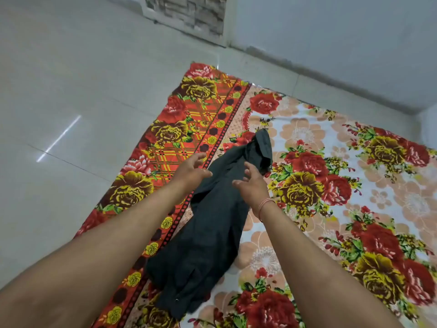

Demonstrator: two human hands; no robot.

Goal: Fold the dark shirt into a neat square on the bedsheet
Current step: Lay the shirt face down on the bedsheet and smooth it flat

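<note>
Here, at 9 o'clock in the head view, the glossy pale tiled floor [59, 114] meets the red-and-yellow rose border of the floral cotton bedsheet [354, 162], which spreads from that border out to 3 o'clock.

The left hand [192, 168] hovers just left of centre, fingers spread and holding nothing. Its thumb lies at the shirt's left edge; whether it touches cannot be told.

The dark grey-green woven shirt [203, 245] lies on the bedsheet as a long, rumpled bundle. Its long axis runs from 7 o'clock up to 1 o'clock, its left side overlaps the border strip, and its far end is twisted into a narrow fold.

The right hand [251, 183] is poised over the upper part of the shirt, fingers splayed and empty, a thin red thread band [264, 204] at its wrist. The two hands are apart, one to each side of the bundle. A plain grey wall [331, 43] closes the scene at 1 o'clock.

Judged stage: the opening step, since no square has been formed and the garment is not yet spread. The next move probably calls for each hand to take a side of the upper part and draw the cloth outward and flat, untwisting the far end, before any fold is laid.
</note>
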